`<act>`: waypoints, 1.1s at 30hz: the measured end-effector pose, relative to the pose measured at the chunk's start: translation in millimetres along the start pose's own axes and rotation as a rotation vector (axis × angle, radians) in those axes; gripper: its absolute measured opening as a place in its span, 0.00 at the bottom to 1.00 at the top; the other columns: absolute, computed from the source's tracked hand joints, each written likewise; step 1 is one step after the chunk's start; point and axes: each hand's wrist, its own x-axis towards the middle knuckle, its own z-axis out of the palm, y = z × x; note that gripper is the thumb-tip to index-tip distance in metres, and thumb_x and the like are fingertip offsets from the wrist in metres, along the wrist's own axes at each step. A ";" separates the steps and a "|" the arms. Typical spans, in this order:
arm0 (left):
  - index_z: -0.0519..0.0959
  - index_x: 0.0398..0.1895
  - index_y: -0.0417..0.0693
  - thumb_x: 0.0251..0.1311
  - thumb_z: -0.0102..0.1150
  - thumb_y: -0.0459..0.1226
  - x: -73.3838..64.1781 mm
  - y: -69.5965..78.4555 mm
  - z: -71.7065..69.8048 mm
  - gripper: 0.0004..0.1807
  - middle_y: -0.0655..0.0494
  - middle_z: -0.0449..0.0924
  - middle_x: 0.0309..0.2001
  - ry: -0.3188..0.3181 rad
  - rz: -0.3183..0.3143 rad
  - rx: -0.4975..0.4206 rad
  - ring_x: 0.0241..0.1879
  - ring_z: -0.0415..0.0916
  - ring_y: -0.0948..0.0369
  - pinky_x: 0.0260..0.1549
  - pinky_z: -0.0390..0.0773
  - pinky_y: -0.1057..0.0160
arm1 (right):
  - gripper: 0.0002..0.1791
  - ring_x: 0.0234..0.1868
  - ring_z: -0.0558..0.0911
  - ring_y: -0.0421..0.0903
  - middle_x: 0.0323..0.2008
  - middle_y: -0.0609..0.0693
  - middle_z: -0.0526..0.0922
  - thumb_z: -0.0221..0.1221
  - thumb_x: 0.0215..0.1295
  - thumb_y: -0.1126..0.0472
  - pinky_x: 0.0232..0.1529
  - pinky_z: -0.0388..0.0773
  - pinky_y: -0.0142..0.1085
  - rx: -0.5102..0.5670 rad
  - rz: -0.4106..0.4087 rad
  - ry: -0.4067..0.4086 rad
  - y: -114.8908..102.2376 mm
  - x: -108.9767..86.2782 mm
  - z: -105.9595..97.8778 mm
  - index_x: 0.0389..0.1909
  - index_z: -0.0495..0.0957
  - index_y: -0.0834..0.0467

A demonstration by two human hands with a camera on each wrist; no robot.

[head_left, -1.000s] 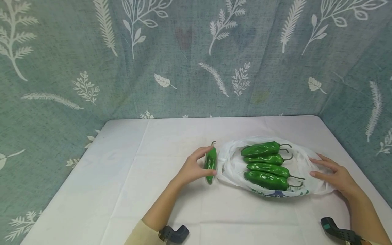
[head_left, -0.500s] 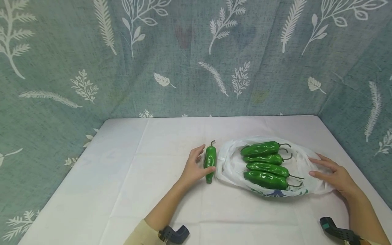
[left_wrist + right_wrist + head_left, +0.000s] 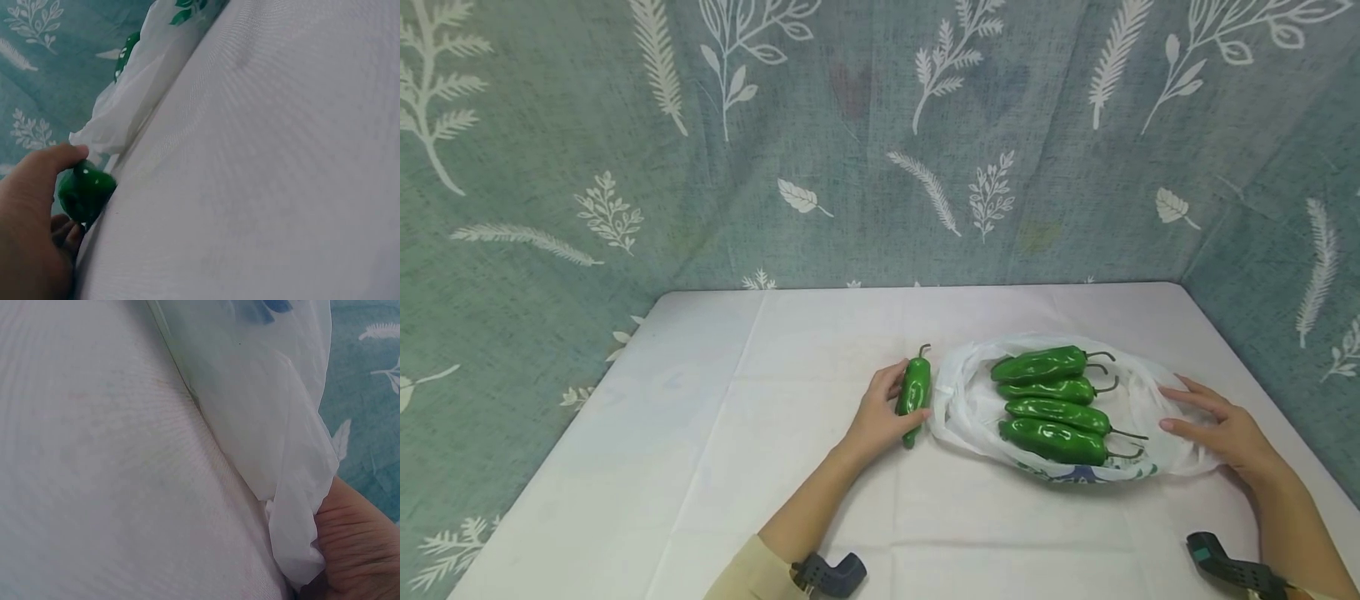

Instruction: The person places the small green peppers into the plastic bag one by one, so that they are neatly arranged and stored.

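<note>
A single green chili pepper (image 3: pixel 914 387) lies stem away from me on the white cloth, left of the bag. My left hand (image 3: pixel 880 417) grips it, thumb across the near side and fingers round the far left side. In the left wrist view the pepper's blunt end (image 3: pixel 86 192) shows between thumb and curled fingers. A white plastic bag (image 3: pixel 955 408) lies with its mouth open, and several green chili peppers (image 3: pixel 1052 440) sit side by side in it. At the bag's right edge rests my right hand (image 3: pixel 1228 433), fingers spread; its fingertips are hidden in the right wrist view.
A white cloth (image 3: pixel 775 467) with fold lines covers the table. Behind it and at both sides hangs a blue-green leaf-patterned curtain (image 3: pixel 850 208). The bag's crumpled plastic (image 3: pixel 275 425) spreads beside my right hand.
My left hand has drawn back from the pepper's stem end and closed round its middle. The pepper has tilted slightly. The right hand and the bag have stayed put.
</note>
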 end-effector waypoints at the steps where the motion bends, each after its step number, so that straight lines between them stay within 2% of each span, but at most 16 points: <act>1: 0.59 0.70 0.49 0.51 0.68 0.44 0.3 -0.9 -1.0 0.43 0.50 0.65 0.62 0.005 -0.003 0.011 0.59 0.69 0.52 0.58 0.71 0.55 | 0.34 0.71 0.35 0.69 0.74 0.37 0.40 0.63 0.61 0.53 0.62 0.35 0.70 0.000 0.001 0.000 0.0 0.1 0.1 0.66 0.65 0.60; 5: 0.64 0.67 0.48 0.52 0.66 0.43 1.0 -4.2 -4.8 0.38 0.50 0.70 0.58 0.030 -0.014 0.036 0.53 0.73 0.54 0.53 0.75 0.55 | 0.34 0.71 0.36 0.69 0.75 0.41 0.40 0.62 0.61 0.52 0.62 0.35 0.70 -0.001 0.006 -0.001 0.9 0.4 0.2 0.66 0.65 0.60; 12: 0.70 0.63 0.46 0.51 0.65 0.41 2.2 -6.4 -7.0 0.33 0.49 0.74 0.56 0.068 -0.011 0.111 0.54 0.73 0.52 0.52 0.74 0.51 | 0.34 0.71 0.36 0.69 0.75 0.43 0.40 0.62 0.61 0.52 0.61 0.36 0.71 -0.009 0.004 -0.001 2.9 1.0 0.0 0.66 0.65 0.61; 19: 0.71 0.63 0.47 0.51 0.66 0.39 2.0 -8.8 -8.3 0.32 0.49 0.76 0.54 0.094 0.027 0.093 0.51 0.74 0.53 0.51 0.75 0.52 | 0.34 0.70 0.37 0.70 0.75 0.45 0.40 0.62 0.61 0.52 0.61 0.37 0.71 -0.021 -0.005 0.002 1.5 1.6 -0.6 0.65 0.65 0.61; 26: 0.72 0.62 0.47 0.51 0.66 0.38 1.6 -11.6 -8.7 0.31 0.50 0.76 0.52 0.100 0.044 0.080 0.49 0.74 0.54 0.50 0.75 0.52 | 0.34 0.71 0.37 0.69 0.68 0.25 0.45 0.63 0.61 0.52 0.62 0.36 0.70 -0.010 -0.012 0.010 1.9 1.6 -0.2 0.65 0.66 0.60; 33: 0.73 0.61 0.47 0.52 0.65 0.37 2.9 -13.8 -8.1 0.30 0.51 0.74 0.53 0.126 0.057 0.104 0.52 0.73 0.53 0.53 0.74 0.52 | 0.33 0.71 0.37 0.68 0.65 0.20 0.47 0.63 0.61 0.54 0.62 0.36 0.70 0.004 -0.020 0.012 2.2 -0.2 -0.3 0.65 0.66 0.58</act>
